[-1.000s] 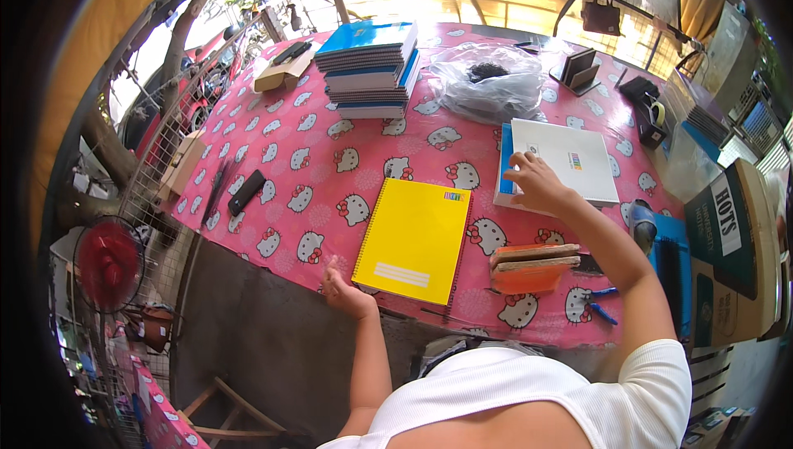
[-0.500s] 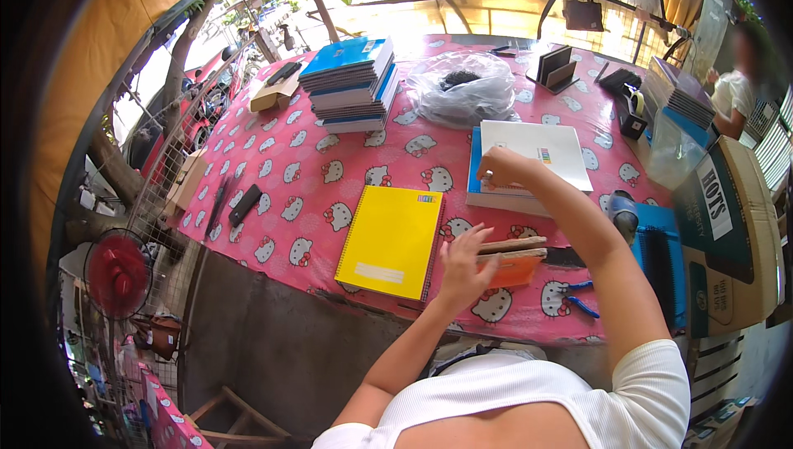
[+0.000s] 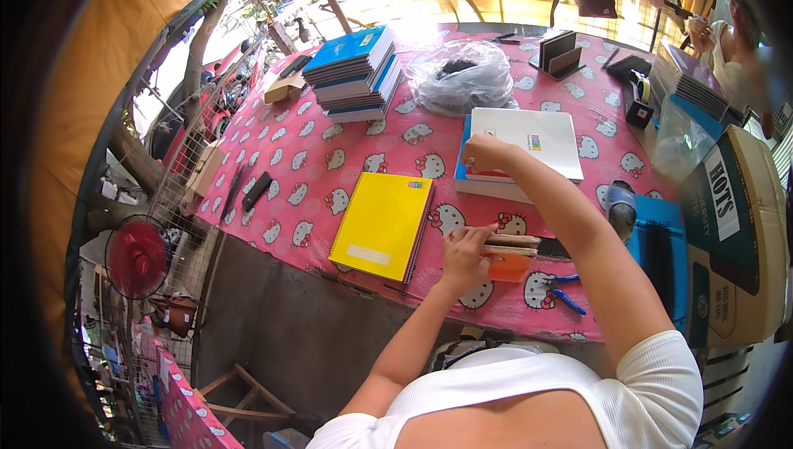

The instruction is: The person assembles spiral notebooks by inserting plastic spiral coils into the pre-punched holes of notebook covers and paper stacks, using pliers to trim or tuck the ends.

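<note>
My right hand (image 3: 489,154), fingers curled closed, is at the left side of a stack of white-covered notebooks (image 3: 541,139) with blue edges; what its fingers hold is hidden. A thin red strip (image 3: 494,175) shows just under that hand. My left hand (image 3: 466,257) has its fingers closed on the left end of a small wooden block (image 3: 514,242) with an orange front face, near the table's front edge. Left of it lies a yellow spiral notebook (image 3: 382,226). Blue-handled pliers (image 3: 568,296) rest right of the block.
A tall pile of blue notebooks (image 3: 351,77) and a clear plastic bag (image 3: 458,77) stand at the back. A tape dispenser (image 3: 638,102), blue covers with black coils (image 3: 658,267) and a cardboard box (image 3: 739,234) crowd the right. Another person (image 3: 731,52) is at far right.
My left hand has come in against the wooden block, its fingers drawn together. My right hand has shifted slightly along the white stack, and a red strip now shows. The view has tilted a little.
</note>
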A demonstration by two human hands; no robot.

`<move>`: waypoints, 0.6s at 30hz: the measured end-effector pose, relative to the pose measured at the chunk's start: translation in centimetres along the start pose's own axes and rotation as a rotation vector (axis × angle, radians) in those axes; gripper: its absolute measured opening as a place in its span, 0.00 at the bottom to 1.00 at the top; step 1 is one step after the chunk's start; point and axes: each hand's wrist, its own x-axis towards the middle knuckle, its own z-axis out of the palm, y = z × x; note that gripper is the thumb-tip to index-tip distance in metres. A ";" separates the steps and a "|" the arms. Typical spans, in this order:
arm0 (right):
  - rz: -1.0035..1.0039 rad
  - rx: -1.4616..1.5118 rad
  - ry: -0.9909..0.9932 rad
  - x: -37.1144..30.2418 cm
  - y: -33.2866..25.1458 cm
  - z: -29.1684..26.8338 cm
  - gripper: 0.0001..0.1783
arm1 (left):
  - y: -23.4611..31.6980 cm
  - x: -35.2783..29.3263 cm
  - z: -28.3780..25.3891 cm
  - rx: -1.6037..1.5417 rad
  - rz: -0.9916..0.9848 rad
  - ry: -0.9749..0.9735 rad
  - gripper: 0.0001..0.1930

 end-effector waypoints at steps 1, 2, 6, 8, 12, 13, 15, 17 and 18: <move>-0.002 0.001 -0.008 -0.2 -0.3 0.6 0.28 | 0.3 0.1 -0.2 -0.006 -0.006 0.000 0.33; 0.062 0.019 0.122 -0.8 -0.9 1.2 0.33 | 1.0 0.3 -1.1 -0.066 -0.092 -0.068 0.38; 0.145 0.058 0.209 -3.1 -3.1 -0.6 0.36 | 0.5 2.2 -3.2 -0.754 -0.429 -0.065 0.49; 0.206 0.111 0.291 -4.5 -2.8 -3.1 0.34 | -2.5 3.2 -1.8 -0.527 -0.265 0.097 0.49; -0.102 0.154 0.371 -10.3 -8.8 -5.3 0.37 | -3.3 7.2 -1.7 -0.129 0.058 0.436 0.38; -0.319 0.122 0.465 -11.7 -10.0 -3.4 0.39 | -3.4 8.0 -1.5 0.016 0.138 0.513 0.31; -0.399 -0.093 0.678 -15.3 -14.2 -5.0 0.38 | -2.2 7.0 -3.9 -0.092 0.361 0.336 0.16; -0.143 0.016 0.847 -18.5 -13.2 -5.6 0.39 | -2.0 6.1 -3.6 -0.277 0.294 0.500 0.12; 0.081 0.145 1.010 -20.4 -12.2 -5.6 0.40 | -0.9 5.0 -5.4 -0.314 0.137 0.474 0.11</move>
